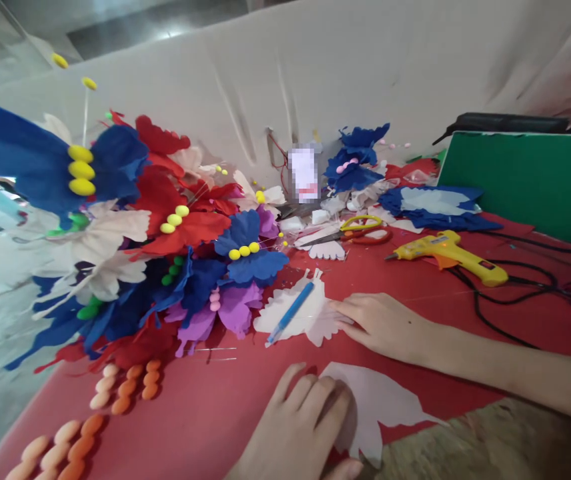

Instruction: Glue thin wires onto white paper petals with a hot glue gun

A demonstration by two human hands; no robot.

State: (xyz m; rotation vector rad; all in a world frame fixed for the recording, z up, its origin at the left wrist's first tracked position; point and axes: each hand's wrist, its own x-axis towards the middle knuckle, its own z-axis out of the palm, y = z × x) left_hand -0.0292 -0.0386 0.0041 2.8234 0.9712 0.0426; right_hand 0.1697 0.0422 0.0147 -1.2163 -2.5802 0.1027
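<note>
My left hand point(298, 427) lies flat with fingers stretched out on a white cut-out sheet point(380, 407) at the near edge of the red table point(200, 413). My right hand point(380, 323) rests further back, fingers extended and pressing the edge of a white butterfly-shaped cut-out point(298, 313). A blue pen point(290, 312) lies across that cut-out. Neither hand grips anything.
A heap of red, blue, white and purple felt butterflies point(165, 253) fills the left. Orange bead strings point(125, 387) lie near the front left. Scissors point(355, 230), a yellow glue gun point(448, 257) with black cables point(510, 293), and a green board point(525, 180) stand at the right.
</note>
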